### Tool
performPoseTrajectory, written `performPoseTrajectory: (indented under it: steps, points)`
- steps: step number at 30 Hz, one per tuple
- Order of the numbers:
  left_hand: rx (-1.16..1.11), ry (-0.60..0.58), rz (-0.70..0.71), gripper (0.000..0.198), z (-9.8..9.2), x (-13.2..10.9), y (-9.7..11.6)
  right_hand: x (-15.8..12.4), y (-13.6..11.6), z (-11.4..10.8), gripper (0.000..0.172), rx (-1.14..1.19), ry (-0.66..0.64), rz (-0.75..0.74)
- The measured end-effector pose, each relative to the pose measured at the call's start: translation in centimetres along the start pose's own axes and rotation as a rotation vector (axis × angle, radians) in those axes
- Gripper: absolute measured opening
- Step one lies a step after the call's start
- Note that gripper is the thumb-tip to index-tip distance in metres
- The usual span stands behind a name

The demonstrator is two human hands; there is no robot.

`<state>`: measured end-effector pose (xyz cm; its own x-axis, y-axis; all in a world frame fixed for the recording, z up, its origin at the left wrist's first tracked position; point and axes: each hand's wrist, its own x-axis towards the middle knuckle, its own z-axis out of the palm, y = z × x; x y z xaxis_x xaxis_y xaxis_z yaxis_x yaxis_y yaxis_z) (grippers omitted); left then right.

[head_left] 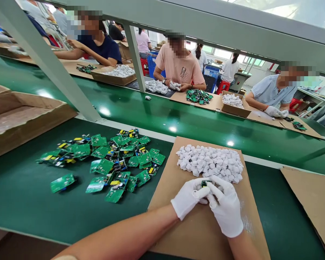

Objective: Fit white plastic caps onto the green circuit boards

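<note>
Both my hands wear white gloves and meet over a brown cardboard sheet (178,216). My left hand (188,198) and my right hand (226,211) are closed together on a small green circuit board (205,183) and what looks like a white plastic part, fingertips pinching it. Just beyond my fingers lies a heap of white plastic housings (211,160) on the same cardboard. To the left, a scattered pile of green circuit boards (111,159) lies on the dark green bench.
A green conveyor belt (157,115) runs across beyond the bench. Three people sit on its far side at similar piles and cardboard boxes. A cardboard box (21,119) stands at the left, another cardboard sheet (311,195) at the right. A slanted grey frame post (51,68) crosses upper left.
</note>
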<state>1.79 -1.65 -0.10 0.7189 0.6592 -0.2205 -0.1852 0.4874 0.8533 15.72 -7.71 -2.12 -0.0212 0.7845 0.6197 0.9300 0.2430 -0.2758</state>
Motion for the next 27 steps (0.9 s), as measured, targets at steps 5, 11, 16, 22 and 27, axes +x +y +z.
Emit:
performPoseTrajectory:
  steps: [5, 11, 16, 22, 27]
  points:
    - [-0.101, 0.022, 0.009, 0.038, -0.1, 0.2, 0.1, 0.6, -1.3, -0.4, 0.04, 0.144, -0.094, 0.033]
    - [-0.044, 0.069, -0.084, 0.034, -0.6, 0.4, 0.3, 0.9, -1.3, -0.8, 0.057, 0.506, -0.204, 0.445]
    - [-0.039, -0.03, -0.005, 0.032, 0.0, -0.2, 0.5, 1.0, -1.6, -0.9, 0.058, 0.545, -0.235, 0.529]
    - [0.098, -0.054, 0.175, 0.025, 0.5, -1.0, 1.0, 1.0, -2.2, -1.2, 0.048, 0.52, -0.224, 0.587]
    - [0.043, -0.083, 0.101, 0.027, 0.2, -0.6, 0.7, 1.2, -1.3, -1.5, 0.055, 0.669, -0.256, 0.524]
